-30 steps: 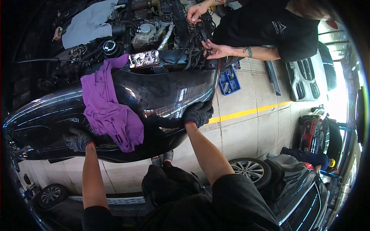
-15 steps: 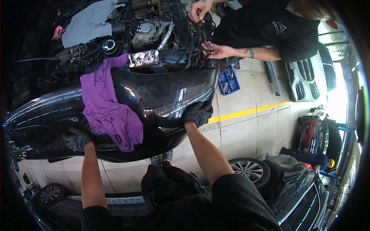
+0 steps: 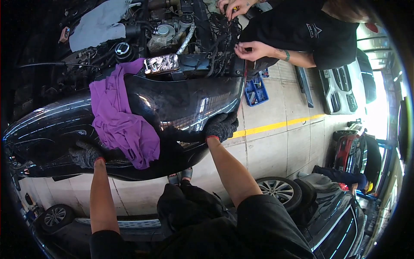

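In the head view, the person grips a glossy black car bumper panel [image 3: 172, 108] from its near edge with both gloved hands. The left hand [image 3: 86, 155] closes on the lower rim far to the left, fingers curled under the edge so that the long panel has support at that end. The right hand [image 3: 221, 126] clamps the rim nearer the panel's right end, fingers wrapped over the painted face and thumb hidden below; set well apart, the two grips seem meant to keep the wide, curved piece level and stop it twisting. The panel sits across the front of the open engine bay [image 3: 172, 34], its upper edge against the car's nose. A purple cloth [image 3: 123, 125] drapes over the panel between the hands, hanging down past the lower rim, probably laid there to shield the paint. A shiny headlamp-like part [image 3: 161, 64] rests just above the panel's upper edge. At the far right, a co-worker's bare hands [image 3: 250, 51] work among the dark wiring [image 3: 220, 39] of the bay, clear of the panel. A blue parts tray [image 3: 255, 91] lies on the tiled floor [image 3: 276, 146] beside a yellow line [image 3: 280, 125], within the co-worker's reach
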A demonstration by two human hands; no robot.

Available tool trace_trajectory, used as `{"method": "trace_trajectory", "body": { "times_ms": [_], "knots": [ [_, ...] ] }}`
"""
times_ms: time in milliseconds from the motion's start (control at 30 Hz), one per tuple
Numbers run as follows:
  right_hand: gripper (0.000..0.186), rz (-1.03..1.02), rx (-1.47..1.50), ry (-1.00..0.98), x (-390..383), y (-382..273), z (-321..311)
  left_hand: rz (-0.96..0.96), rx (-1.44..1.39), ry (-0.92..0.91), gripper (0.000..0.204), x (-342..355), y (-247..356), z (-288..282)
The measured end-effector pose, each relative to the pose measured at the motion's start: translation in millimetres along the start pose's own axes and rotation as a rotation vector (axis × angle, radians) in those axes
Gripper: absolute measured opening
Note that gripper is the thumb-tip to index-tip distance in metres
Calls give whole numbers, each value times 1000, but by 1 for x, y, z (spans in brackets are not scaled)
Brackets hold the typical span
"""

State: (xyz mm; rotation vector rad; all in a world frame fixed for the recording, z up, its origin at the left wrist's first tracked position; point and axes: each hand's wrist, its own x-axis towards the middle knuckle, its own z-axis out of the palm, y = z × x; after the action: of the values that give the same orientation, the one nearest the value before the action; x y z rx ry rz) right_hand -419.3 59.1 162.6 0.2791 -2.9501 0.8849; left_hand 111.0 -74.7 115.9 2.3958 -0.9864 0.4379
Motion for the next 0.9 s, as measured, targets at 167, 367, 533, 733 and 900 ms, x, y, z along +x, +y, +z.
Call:
{"method": "trace_trajectory", "body": {
  "times_ms": [167, 367, 533, 733, 900],
  "knots": [
    [52, 9, -8, -35, -2, -3, -3, 15, 14, 6, 82, 4, -8, 4],
    [52, -8, -28, -14, 1, -1, -5, -19, -9, -14, 83, -3, 5, -2],
    [51, -5, -17, -24, -2, -4, -4, -4, -10, -28, 85, 2, -1, -2],
    [50, -10, -14, -5, 0, -2, -4, -39, -32, -64, 85, -3, 9, -11],
    [51, -23, -3, -17, -1, -2, -5, -27, -44, -32, 83, -2, 10, -12]
  ]
}}
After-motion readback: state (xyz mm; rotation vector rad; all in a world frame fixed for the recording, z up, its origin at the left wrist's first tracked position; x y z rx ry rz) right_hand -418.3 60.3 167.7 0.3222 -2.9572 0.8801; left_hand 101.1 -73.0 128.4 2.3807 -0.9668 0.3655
